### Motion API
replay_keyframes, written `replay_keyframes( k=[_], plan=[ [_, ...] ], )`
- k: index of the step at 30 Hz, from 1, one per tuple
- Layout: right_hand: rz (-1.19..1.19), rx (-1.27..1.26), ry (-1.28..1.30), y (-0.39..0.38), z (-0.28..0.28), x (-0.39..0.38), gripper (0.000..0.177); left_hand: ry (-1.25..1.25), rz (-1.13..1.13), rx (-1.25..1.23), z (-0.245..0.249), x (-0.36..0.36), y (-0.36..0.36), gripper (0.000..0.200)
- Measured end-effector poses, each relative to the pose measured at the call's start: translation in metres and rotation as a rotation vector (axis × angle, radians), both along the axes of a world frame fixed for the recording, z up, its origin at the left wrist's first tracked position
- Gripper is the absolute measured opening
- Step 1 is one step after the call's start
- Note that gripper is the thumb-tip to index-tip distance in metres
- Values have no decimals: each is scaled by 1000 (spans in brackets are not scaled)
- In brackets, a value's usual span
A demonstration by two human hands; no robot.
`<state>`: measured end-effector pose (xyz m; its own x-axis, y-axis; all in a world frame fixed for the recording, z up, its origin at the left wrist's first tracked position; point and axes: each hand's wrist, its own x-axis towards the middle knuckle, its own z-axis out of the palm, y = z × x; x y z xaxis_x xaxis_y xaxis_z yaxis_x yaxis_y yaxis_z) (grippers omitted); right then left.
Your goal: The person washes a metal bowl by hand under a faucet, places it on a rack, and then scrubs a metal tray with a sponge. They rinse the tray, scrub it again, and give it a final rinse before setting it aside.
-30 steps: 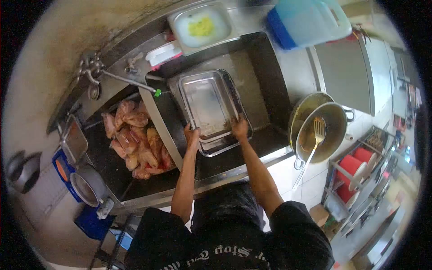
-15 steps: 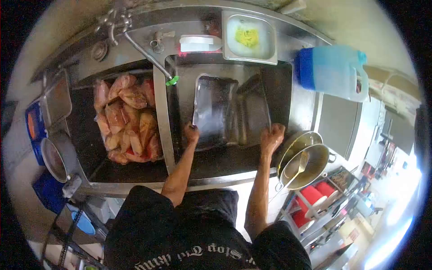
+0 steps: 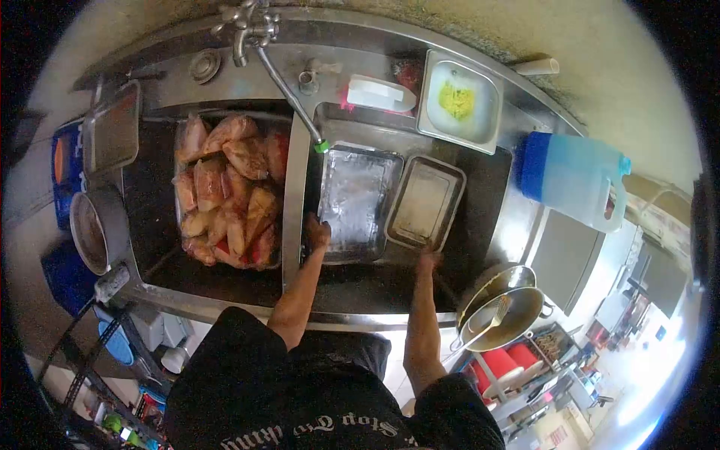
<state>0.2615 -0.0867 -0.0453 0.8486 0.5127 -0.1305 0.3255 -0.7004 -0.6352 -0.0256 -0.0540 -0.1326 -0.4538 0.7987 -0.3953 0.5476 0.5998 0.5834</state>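
Note:
In the right-hand sink basin, a large shiny metal tray (image 3: 360, 199) lies beside a smaller rimmed metal tray (image 3: 426, 201). My left hand (image 3: 318, 232) is closed on the large tray's lower left edge. At the bottom edge of the smaller tray is my right hand (image 3: 429, 261), smeared by motion, its fingers not clear. A faucet pipe with a green tip (image 3: 322, 146) reaches over the top left of the large tray.
Bagged meat pieces (image 3: 232, 191) fill much of the left basin. Behind the basins stand a steel pan with a yellow-green scrubber (image 3: 456, 100) and a white-handled item (image 3: 380, 94). A blue jug (image 3: 577, 176) and stacked pans with a fork (image 3: 510, 319) are at the right.
The smaller tray, blurred and tilted before, now lies flatter beside the large one. My right hand has moved inward to its lower edge. The whole view has shifted.

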Motion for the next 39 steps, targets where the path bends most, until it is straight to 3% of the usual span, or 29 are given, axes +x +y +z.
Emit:
replay_keyframes(
  k=[2,3,4,6,7,8,10,11,13,14,15,16,17,18,20,22,24,25,27,28,30,31,32,34,36,37,38,39],
  plan=[
    [192,303,-506,47,23,-15,28,-230,-107,-418,24,0,19,61],
    [229,387,-316,82,63,-25,33,-270,-95,-271,44,8,16,63],
    [262,464,-125,135,127,-39,40,-274,-106,-277,59,15,20,63],
    [552,600,-261,204,202,-53,29,-109,-352,-102,97,22,22,66],
    [625,531,-259,236,223,-56,31,-207,-336,-308,128,22,35,69],
    [787,409,-193,266,235,-54,34,-206,-347,-306,136,21,36,69],
    [960,156,-425,315,212,-44,39,-104,-398,-166,148,18,35,69],
    [956,163,-424,339,180,-33,39,-99,-399,-161,166,17,41,69],
    [1056,-91,-553,377,100,5,53,-204,-354,-320,208,13,59,69],
    [1053,-85,-544,385,81,28,53,-194,-356,-321,205,8,57,69],
    [1259,192,-3,387,66,56,52,-259,-338,-267,195,3,51,69],
    [1390,475,559,385,58,67,52,-325,-320,-212,181,-2,45,69],
    [1324,226,203,368,137,32,41,-293,-328,-161,148,-9,30,65],
    [1326,220,209,341,176,10,41,-293,-325,-168,156,-9,32,65],
    [1005,495,-8,288,221,-20,41,-552,-220,-207,196,-4,50,60],
    [867,443,-80,228,208,-39,42,-640,-200,-303,210,4,57,55],
    [820,337,-150,161,162,-61,46,-641,-209,-41,193,13,49,54],
    [881,698,-492,127,93,-70,50,-328,-457,65,174,14,41,55],
    [901,75,-226,75,75,-104,57,-390,-396,-11,212,30,55,56],
    [868,91,-209,61,72,-110,57,-450,-316,-80,226,34,62,56],
    [1288,-101,-237,43,61,-105,61,-386,-393,-121,222,26,62,54],
    [1162,219,-146,44,33,-88,58,-337,-441,-83,221,24,56,54],
    [1129,219,-129,55,29,-91,58,-293,-496,-54,221,23,46,54],
    [489,-52,22,88,32,-99,54,-184,-565,-202,217,29,40,54],
    [444,59,50,87,38,-116,48,-346,-484,-133,220,30,45,53],
    [813,168,60,75,54,-120,47,-388,-580,47,212,22,52,50],
    [1190,282,57,70,67,-122,46,-369,-614,49,212,19,56,50],
    [1204,199,76,70,67,-121,41,-377,-585,-34,212,17,58,50]
  ],
)
